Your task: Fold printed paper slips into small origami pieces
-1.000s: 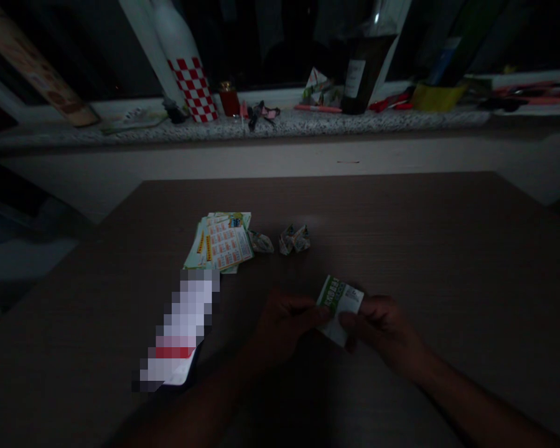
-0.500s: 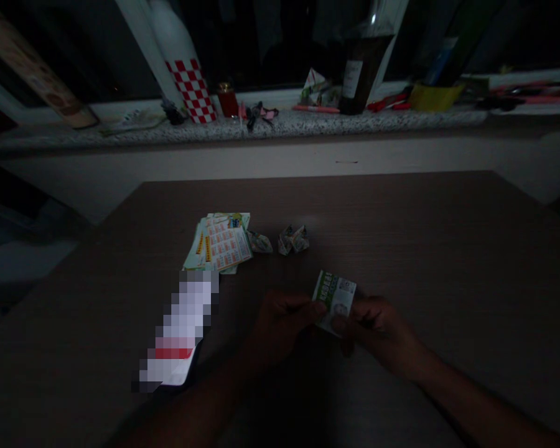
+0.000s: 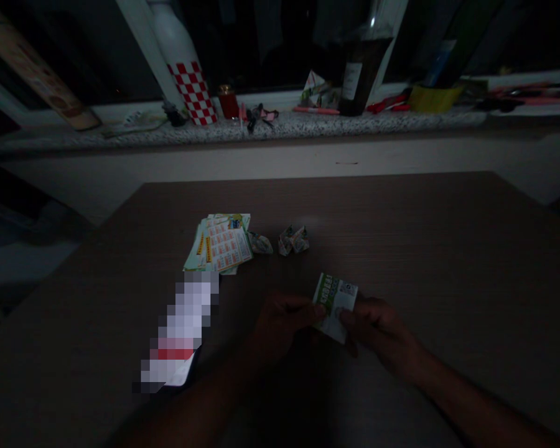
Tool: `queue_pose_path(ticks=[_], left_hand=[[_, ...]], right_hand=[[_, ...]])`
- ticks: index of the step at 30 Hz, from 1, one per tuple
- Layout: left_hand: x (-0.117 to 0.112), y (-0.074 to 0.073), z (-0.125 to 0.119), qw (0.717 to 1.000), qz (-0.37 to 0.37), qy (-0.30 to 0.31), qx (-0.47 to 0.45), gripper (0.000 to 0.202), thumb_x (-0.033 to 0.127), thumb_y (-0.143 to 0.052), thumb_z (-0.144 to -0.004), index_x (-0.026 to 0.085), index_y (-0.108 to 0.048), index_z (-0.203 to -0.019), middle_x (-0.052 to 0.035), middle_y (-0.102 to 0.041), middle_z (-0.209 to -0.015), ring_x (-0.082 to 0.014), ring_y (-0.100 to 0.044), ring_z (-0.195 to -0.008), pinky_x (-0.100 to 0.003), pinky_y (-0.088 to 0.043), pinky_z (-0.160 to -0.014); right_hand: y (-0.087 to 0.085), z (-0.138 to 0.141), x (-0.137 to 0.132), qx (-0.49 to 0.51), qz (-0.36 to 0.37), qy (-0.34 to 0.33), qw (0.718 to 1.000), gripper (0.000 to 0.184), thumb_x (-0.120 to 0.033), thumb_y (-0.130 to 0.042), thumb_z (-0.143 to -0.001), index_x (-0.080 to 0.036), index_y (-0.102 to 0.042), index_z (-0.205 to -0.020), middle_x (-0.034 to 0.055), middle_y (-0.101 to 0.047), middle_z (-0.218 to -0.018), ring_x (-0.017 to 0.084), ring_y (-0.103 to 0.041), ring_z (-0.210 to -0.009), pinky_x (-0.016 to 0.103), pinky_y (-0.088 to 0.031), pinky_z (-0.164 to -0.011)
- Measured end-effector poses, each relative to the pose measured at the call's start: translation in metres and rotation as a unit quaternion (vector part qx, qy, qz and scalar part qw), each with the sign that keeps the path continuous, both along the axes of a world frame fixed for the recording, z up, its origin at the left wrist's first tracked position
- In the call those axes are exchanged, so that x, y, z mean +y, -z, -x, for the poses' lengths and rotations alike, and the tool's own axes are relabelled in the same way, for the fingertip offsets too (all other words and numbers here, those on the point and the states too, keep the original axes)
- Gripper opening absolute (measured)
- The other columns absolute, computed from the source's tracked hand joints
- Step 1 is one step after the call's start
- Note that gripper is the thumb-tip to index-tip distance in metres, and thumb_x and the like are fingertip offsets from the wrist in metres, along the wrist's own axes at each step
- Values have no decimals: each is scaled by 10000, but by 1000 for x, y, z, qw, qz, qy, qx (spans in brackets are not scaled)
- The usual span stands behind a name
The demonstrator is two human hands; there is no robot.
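In dim light, both my hands hold one small white-and-green printed paper [image 3: 336,298] just above the brown table [image 3: 424,236]. My left hand [image 3: 282,323] pinches its left edge with closed fingers. My right hand [image 3: 378,333] pinches its lower right part, fingers closed too. Farther out on the table lie a fanned stack of printed sheets [image 3: 220,246], a small folded paper piece [image 3: 260,242] beside it, and a second crumpled folded piece [image 3: 294,239].
A blurred-out flat object [image 3: 180,336] lies on the table left of my left arm. The stone windowsill [image 3: 284,127] behind holds a red-and-white checked bottle [image 3: 186,68], a dark wine bottle [image 3: 359,68], a small red jar [image 3: 227,99], pens and clutter.
The paper between my hands has shifted slightly and been turned a little; both hands stay pinched on it in nearly the same place.
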State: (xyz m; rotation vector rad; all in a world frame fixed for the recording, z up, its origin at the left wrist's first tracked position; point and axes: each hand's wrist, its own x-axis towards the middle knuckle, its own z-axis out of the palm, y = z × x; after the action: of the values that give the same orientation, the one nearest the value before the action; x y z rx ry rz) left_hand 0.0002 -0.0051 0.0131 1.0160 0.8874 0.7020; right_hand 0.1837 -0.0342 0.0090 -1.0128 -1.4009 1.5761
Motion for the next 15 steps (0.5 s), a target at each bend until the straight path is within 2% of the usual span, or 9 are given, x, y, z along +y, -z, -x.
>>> queue_pose_path(ticks=[5,15], left_hand=[[0,5,-2,999,40,1,-35,332,415,-729,-713,99,-697,-615,-18,-585,-539,-90,-477,-476,-217,-346,-473],[1,4,1,998,46,10,-28,335,411,-739,-701,87,-710,-621,-31,-600,-543,-93,-488,-472,-218,-365,-466]], right_hand=[[1,2,-3,13,1,7,1000,519,-498,-500,-906,-145,-569,-532,-22,-484,-445,66,-394,-400,193,-309,-404],[9,3,-2,56,18,41,997,556,-505,-478,-918,-150,-556,-498,-15,-490,-428,77,-411,-390,213,-306,-402]])
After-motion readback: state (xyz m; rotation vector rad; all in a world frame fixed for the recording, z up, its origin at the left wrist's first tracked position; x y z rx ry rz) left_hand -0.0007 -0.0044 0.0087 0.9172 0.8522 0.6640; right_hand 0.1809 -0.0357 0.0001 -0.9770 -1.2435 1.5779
